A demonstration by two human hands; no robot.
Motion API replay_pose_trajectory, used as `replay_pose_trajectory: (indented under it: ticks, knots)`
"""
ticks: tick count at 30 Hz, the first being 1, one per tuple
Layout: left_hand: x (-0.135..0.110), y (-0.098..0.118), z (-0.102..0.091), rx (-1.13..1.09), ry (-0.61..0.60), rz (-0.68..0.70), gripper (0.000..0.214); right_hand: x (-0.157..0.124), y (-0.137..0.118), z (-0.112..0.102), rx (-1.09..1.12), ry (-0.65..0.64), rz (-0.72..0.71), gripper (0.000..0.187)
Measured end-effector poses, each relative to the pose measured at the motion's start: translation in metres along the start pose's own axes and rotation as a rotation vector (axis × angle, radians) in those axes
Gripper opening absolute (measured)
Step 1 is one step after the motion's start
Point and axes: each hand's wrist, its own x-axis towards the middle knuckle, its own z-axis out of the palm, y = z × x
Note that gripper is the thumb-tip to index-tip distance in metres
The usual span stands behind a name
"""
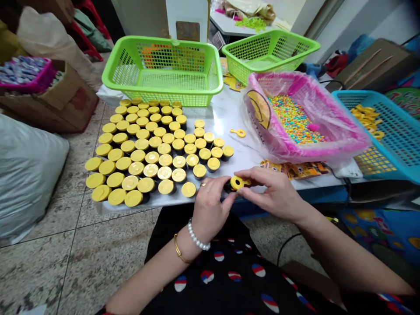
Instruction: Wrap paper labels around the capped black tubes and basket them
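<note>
"Where are the hands?"

"At the near edge of the white table [226, 113]. The left hand [210, 203], with a pearl bracelet [198, 235] at its wrist, and the right hand [272, 192] nearly meet there."

"Holding anything?"

"Yes, both are closed on one small dark container [227, 187] with a yellow ring-shaped piece [236, 183] at its end. The right fingers [257, 176] press around the yellow piece, and the left fingers [223, 197] grip the dark end."

"And beside them?"

"Just left of the hands, rows of yellow-capped containers [151, 157] stand upright, filling the table's left side. A loose yellow key-shaped piece [238, 132] lies near the middle of the table."

"Further back?"

"Two green plastic baskets [160, 74] sit along the far edge. At the right end, a pink-lined tray [278, 135] holds colored beads [293, 118], and a blue basket [403, 131] of yellow pieces [367, 116] sits beyond it."
</note>
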Motion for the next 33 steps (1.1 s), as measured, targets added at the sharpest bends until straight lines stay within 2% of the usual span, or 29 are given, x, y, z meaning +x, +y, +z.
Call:
replay_pose_trajectory:
  ticks: [3, 11, 16, 19, 23, 25, 29, 31, 33]
  knots:
    - [-0.001, 0.0, 0.0, 0.009, -0.001, 0.013, 0.028, 0.0, -0.004, 0.005, 0.01, -0.021, -0.062, 0.023]
    - [-0.002, -0.004, 0.0, -0.008, -0.034, -0.011, 0.026, 0.0, -0.001, 0.004, -0.002, -0.044, -0.055, 0.022]
    - [0.0, 0.003, -0.008, -0.073, -0.081, -0.047, 0.028, 0.001, 0.004, 0.006, 0.056, -0.079, -0.014, 0.02]
    - [0.006, 0.01, -0.016, -0.134, -0.135, -0.191, 0.035, 0.002, 0.006, 0.007, 0.071, -0.081, 0.013, 0.021]
    - [0.016, 0.014, -0.019, -0.378, -0.368, -0.437, 0.033, 0.001, 0.003, 0.008, 0.041, -0.11, 0.039, 0.017]
    - [0.019, 0.013, -0.017, -0.536, -0.437, -0.572, 0.035, 0.001, 0.002, 0.008, -0.042, -0.128, 0.034, 0.015]
    - [0.019, 0.01, -0.012, -0.727, -0.435, -0.718, 0.044, -0.002, 0.001, 0.012, -0.171, -0.11, 0.03, 0.017]
    - [0.017, 0.009, -0.011, -0.793, -0.463, -0.757, 0.052, -0.005, 0.001, 0.014, -0.142, -0.071, 0.017, 0.019]
    - [0.015, 0.009, -0.009, -0.822, -0.442, -0.783, 0.059, -0.008, 0.001, 0.016, -0.038, -0.037, 0.021, 0.024]
